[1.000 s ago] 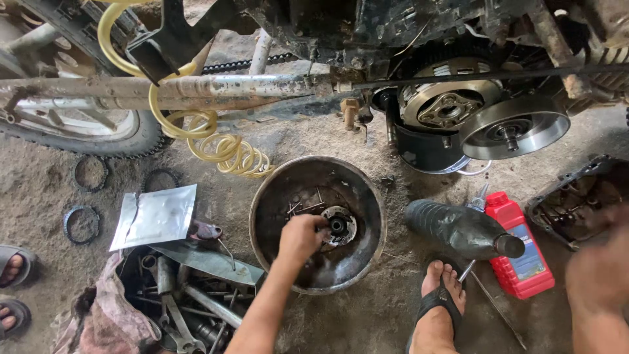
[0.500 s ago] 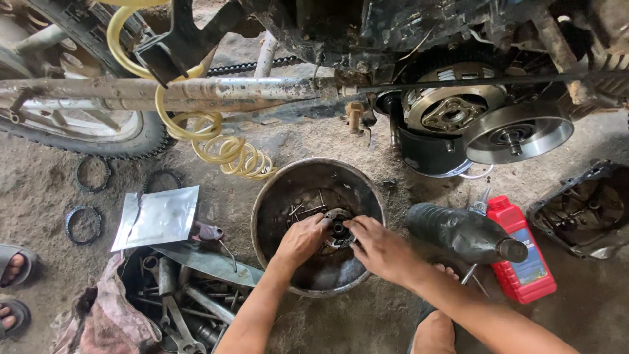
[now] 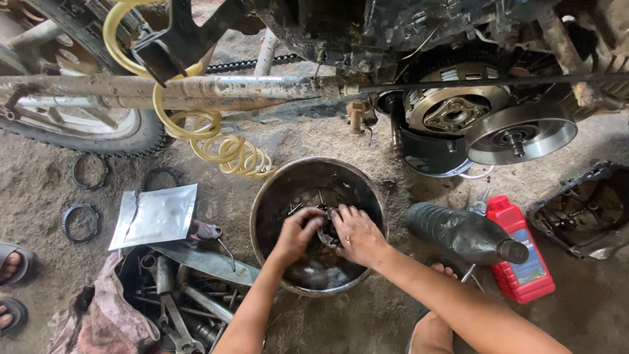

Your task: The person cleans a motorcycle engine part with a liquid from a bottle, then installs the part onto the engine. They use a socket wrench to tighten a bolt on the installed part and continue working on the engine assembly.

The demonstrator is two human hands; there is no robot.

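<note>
A dirty round metal basin [image 3: 272, 190] sits on the dirt floor and holds oily liquid and small bolts. Both my hands are inside it. My left hand [image 3: 298, 233] and my right hand [image 3: 357, 235] close together around a small round metal engine part [image 3: 325, 231], which is mostly hidden between the fingers. The motorcycle's open engine with its exposed clutch [image 3: 458, 108] and a round metal drum [image 3: 521, 134] is above the basin to the right.
A black oil bottle [image 3: 462, 231] lies on its side beside a red oil bottle [image 3: 521, 252]. An engine cover [image 3: 586, 210] sits far right. A silver pouch [image 3: 157, 213], loose ring plates [image 3: 80, 219], a tool pile [image 3: 187, 295], a coiled yellow hose [image 3: 229, 154] and another person's sandalled feet [image 3: 10, 288] are on the left.
My right hand has come in from the right edge to the basin and joined my left hand on the small part. The view has shifted slightly.
</note>
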